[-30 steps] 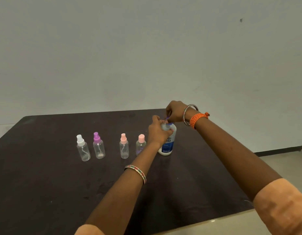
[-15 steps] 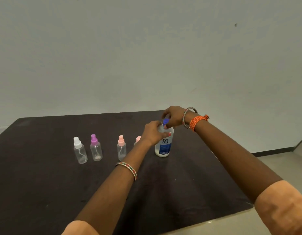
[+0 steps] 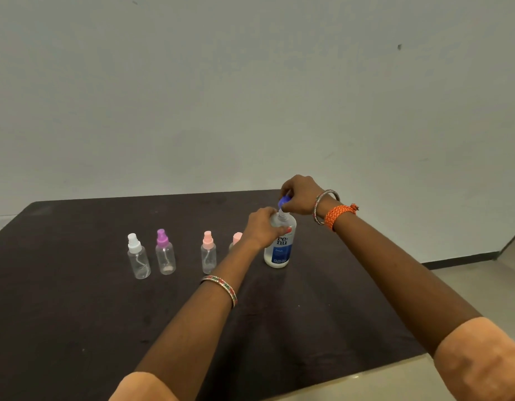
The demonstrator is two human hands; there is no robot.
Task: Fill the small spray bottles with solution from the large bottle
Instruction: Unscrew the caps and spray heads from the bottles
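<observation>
Step in hand, by my read: getting the blue cap [image 3: 284,201] off the large bottle [image 3: 279,246] w/o tipping it. The bottle stands upright on the dark bench [image 3: 76,314]. The left hand [image 3: 263,227] is wrapped round its shoulder, grip clamped on the body. The right hand [image 3: 301,195] sits over the neck, fingertips pinched on the cap; the cap looks lifted clear of the white neck, though the fingers hide part of it, so it may be only partly free.

To do it well: keep the left grip firm but not squeezing, as the body looks like soft plastic and liquid could jump out of an open neck. Lift the cap straight up, then park it on the bench just right of the bottle, away from the row. Keep the base flat on the bench till the cap is clear.

Around: four small spray bottles, all to the left of the left grip, all upright w/ pump tops on and seemingly empty. Furthest is the white-topped bottle [image 3: 138,257], then the purple-topped bottle [image 3: 164,253], then a gap, then the pink-topped bottle [image 3: 208,253]. A second pink top [image 3: 237,238] peeks out just beside the left wrist, mostly hidden by it.

In the way: that nearest small bottle sits close to the left forearm, so a careless sweep could knock it over. None of the pump tops is off yet, so nothing can be filled.
</observation>
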